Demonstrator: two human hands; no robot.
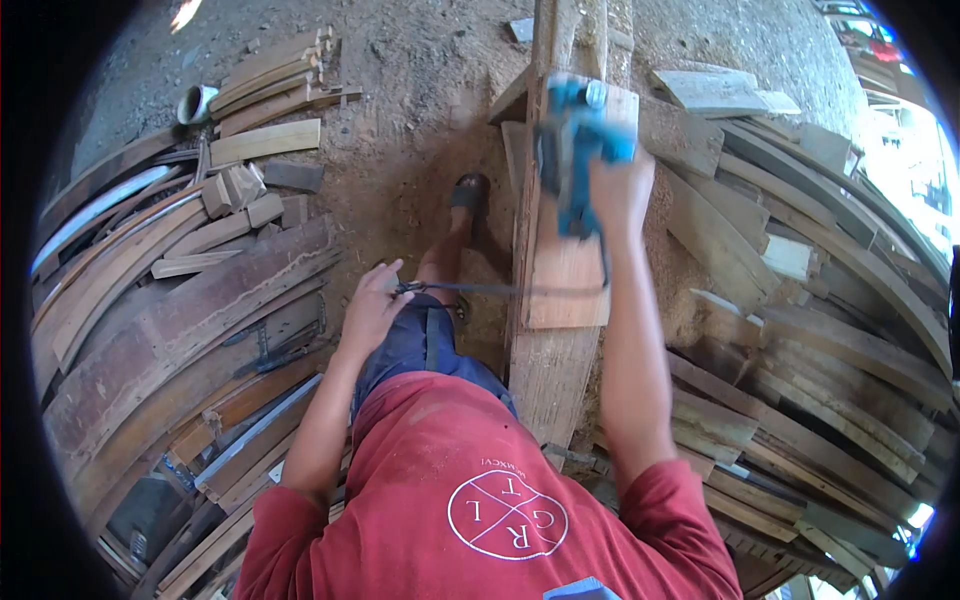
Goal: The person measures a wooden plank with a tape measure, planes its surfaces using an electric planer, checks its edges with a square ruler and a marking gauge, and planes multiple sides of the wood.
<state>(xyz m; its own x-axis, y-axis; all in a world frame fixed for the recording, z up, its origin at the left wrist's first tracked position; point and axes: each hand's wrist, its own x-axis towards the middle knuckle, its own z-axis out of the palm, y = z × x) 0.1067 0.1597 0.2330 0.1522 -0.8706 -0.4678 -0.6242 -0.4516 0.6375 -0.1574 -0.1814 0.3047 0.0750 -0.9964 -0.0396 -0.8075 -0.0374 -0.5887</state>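
My right hand (622,190) is closed round the handle of a teal electric planer (578,150), slightly blurred. The planer rests on a light reddish wooden board (568,290), which lies on a long timber beam (550,375) used as a bench. A dark power cord (500,290) loops from the planer's rear across the board's near end to my left side. My left hand (375,300), by my left thigh, holds the cord between thumb and fingers. The planer's underside is hidden.
Stacked planks and offcuts (180,300) fill the left side, with a white pipe end (197,104) at their far end. More piled boards (800,260) lie to the right. My left foot (470,190) stands on dusty ground beside the beam.
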